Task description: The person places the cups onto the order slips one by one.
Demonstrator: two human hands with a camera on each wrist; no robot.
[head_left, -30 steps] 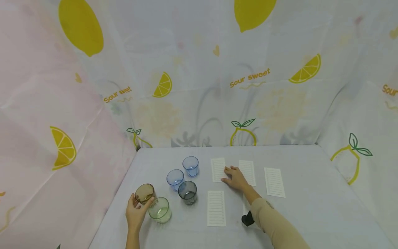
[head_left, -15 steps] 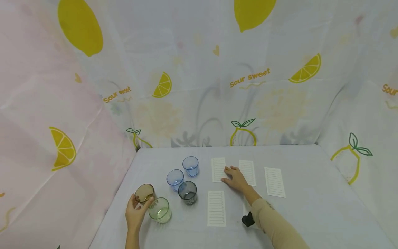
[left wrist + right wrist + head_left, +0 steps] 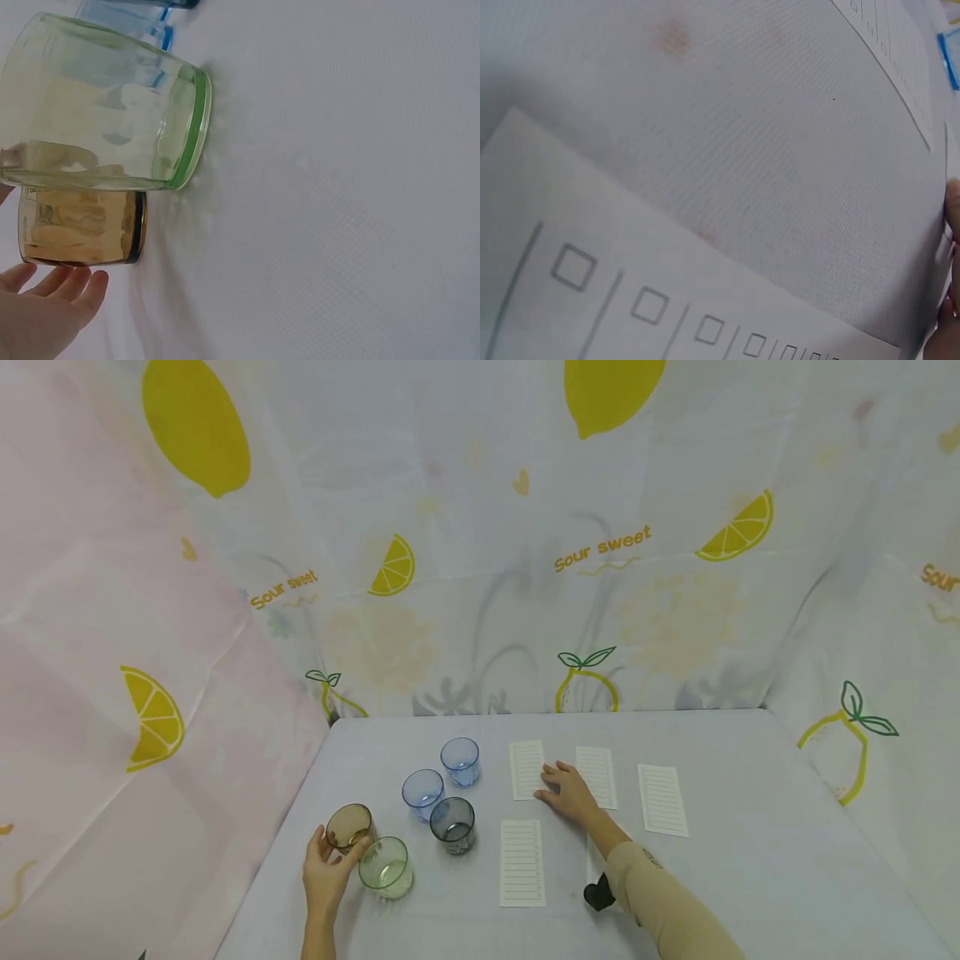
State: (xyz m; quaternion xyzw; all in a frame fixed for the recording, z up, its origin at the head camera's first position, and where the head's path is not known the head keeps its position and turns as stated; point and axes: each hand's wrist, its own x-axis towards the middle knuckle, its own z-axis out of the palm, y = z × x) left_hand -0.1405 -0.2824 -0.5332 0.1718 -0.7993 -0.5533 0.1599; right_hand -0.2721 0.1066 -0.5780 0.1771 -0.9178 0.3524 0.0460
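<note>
Amber-brown glass (image 3: pixel 348 825) stands upright at the table's left, and my left hand (image 3: pixel 326 878) holds it between thumb and fingers. In the left wrist view, several fingertips of that hand (image 3: pixel 46 315) press the side of the brown glass (image 3: pixel 82 229); the thumb is mostly behind a pale green glass (image 3: pixel 112 112). That green glass sits just right of my left thumb in the head view. My right hand (image 3: pixel 567 793) rests low over the table, fingers spread and relaxed, between two lined paper sheets, its fingertips at the edge of the left sheet (image 3: pixel 527 770).
Two blue glasses (image 3: pixel 460 762) and a grey glass (image 3: pixel 453 825) stand right of the brown one. More sheets lie near: one in front (image 3: pixel 522 864), one at right (image 3: pixel 663 800), one partly under my right forearm. A black heart-shaped piece (image 3: pixel 598 893) shows beside my sleeve.
</note>
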